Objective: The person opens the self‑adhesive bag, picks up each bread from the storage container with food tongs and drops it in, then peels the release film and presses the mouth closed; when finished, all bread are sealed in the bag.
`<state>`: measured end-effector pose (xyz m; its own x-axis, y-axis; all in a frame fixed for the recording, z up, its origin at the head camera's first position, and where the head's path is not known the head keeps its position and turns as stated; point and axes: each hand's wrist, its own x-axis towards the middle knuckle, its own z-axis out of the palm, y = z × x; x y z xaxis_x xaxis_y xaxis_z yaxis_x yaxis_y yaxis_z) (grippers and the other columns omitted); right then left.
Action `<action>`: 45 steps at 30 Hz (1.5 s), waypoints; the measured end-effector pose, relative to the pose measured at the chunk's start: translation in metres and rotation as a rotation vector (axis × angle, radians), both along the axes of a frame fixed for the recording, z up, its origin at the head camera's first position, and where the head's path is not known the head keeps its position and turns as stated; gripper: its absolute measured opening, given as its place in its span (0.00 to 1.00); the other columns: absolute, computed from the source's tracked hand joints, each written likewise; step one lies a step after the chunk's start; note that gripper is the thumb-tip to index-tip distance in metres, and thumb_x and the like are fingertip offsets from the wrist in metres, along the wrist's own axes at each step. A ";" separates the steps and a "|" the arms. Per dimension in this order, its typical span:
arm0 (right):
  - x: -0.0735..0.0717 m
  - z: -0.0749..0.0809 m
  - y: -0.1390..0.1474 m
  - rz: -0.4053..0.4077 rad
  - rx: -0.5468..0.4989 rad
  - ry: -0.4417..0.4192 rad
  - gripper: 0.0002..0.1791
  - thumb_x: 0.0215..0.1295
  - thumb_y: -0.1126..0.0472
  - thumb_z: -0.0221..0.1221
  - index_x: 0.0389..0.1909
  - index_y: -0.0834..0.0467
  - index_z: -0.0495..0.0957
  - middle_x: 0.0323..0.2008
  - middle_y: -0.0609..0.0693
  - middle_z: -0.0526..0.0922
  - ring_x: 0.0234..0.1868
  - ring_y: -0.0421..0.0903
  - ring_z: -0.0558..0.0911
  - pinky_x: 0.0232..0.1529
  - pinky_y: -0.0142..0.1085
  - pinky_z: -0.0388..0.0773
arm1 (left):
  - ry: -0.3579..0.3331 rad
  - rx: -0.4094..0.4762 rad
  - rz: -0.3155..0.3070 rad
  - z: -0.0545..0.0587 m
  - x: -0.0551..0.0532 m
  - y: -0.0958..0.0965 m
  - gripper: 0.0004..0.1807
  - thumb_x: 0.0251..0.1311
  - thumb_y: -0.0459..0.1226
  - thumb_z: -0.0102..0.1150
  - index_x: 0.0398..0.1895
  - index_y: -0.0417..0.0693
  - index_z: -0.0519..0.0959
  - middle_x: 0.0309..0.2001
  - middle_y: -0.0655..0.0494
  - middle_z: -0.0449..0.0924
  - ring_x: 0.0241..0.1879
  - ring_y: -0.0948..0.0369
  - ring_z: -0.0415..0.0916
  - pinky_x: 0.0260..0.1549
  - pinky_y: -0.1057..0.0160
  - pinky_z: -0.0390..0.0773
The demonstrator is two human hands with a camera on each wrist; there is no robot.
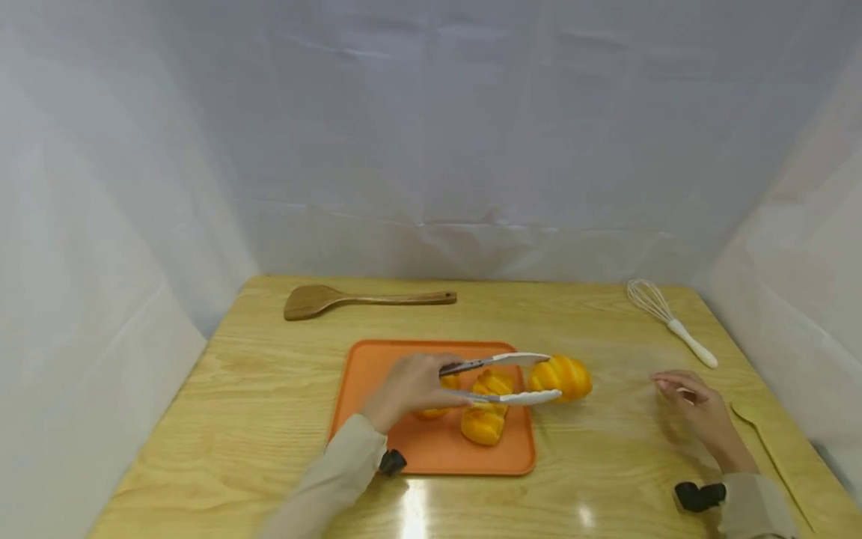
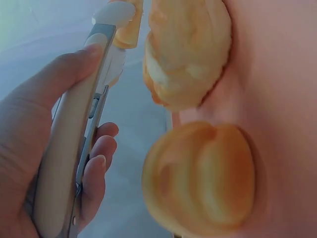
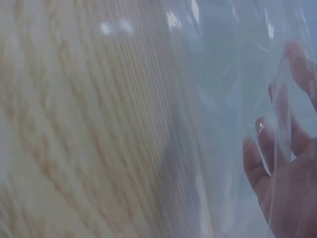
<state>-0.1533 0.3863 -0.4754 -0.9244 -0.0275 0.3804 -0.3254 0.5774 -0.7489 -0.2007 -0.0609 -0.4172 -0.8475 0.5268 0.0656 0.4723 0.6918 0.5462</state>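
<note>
A: What did the left hand (image 1: 419, 383) have?

B: Its fingers were wrapped round the tongs (image 1: 528, 397), thumb on 1 side of the handles, the others curled on the opposite side. The 2 white tips pointed rightward from those fingers.

A: And the yellow bread roll (image 1: 567, 379)?

B: It was between the tips, well right of the left fingers and left of the right ones, just past the orange tray (image 1: 377, 359). I couldn't tell whether it was lifted. More rolls (image 1: 483, 425) sat under and just right of the left fingers, on that tray.

A: The right hand (image 1: 703, 415)?

B: Its fingers were loosely bent beside some clear film (image 3: 223, 99); I couldn't tell whether they gripped it. A whisk (image 1: 685, 334) lay beyond them.
</note>
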 end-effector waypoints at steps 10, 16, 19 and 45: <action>0.000 0.003 -0.002 0.010 0.002 -0.045 0.13 0.72 0.68 0.53 0.52 0.69 0.78 0.47 0.21 0.74 0.46 0.20 0.72 0.45 0.15 0.66 | 0.036 -0.069 -0.089 -0.001 -0.010 0.047 0.33 0.48 0.59 0.71 0.58 0.60 0.80 0.40 0.63 0.85 0.25 0.69 0.68 0.27 0.71 0.69; -0.002 0.002 -0.003 0.008 -0.015 -0.036 0.13 0.71 0.68 0.53 0.52 0.68 0.79 0.47 0.21 0.74 0.46 0.21 0.73 0.45 0.14 0.67 | 0.058 -0.112 -0.103 0.001 -0.018 0.070 0.27 0.47 0.59 0.72 0.48 0.57 0.82 0.31 0.65 0.82 0.24 0.68 0.66 0.23 0.71 0.66; -0.003 0.001 -0.003 0.029 -0.074 -0.027 0.13 0.71 0.70 0.52 0.52 0.68 0.79 0.47 0.23 0.76 0.47 0.22 0.75 0.47 0.13 0.69 | 0.059 -0.152 -0.107 0.002 -0.022 0.081 0.29 0.48 0.58 0.71 0.52 0.56 0.82 0.38 0.64 0.85 0.26 0.69 0.69 0.25 0.71 0.70; -0.007 -0.004 -0.011 0.042 -0.319 0.041 0.13 0.70 0.73 0.52 0.49 0.66 0.82 0.45 0.31 0.80 0.46 0.26 0.77 0.43 0.15 0.73 | -0.110 -0.124 -0.056 -0.008 -0.024 0.141 0.32 0.46 0.60 0.71 0.53 0.56 0.81 0.40 0.64 0.83 0.26 0.69 0.72 0.23 0.71 0.71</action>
<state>-0.1607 0.3750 -0.4795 -0.9086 0.0614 0.4130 -0.3777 0.3007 -0.8757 -0.2243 0.0800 -0.4256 -0.8151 0.5716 -0.0939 0.4543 0.7313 0.5087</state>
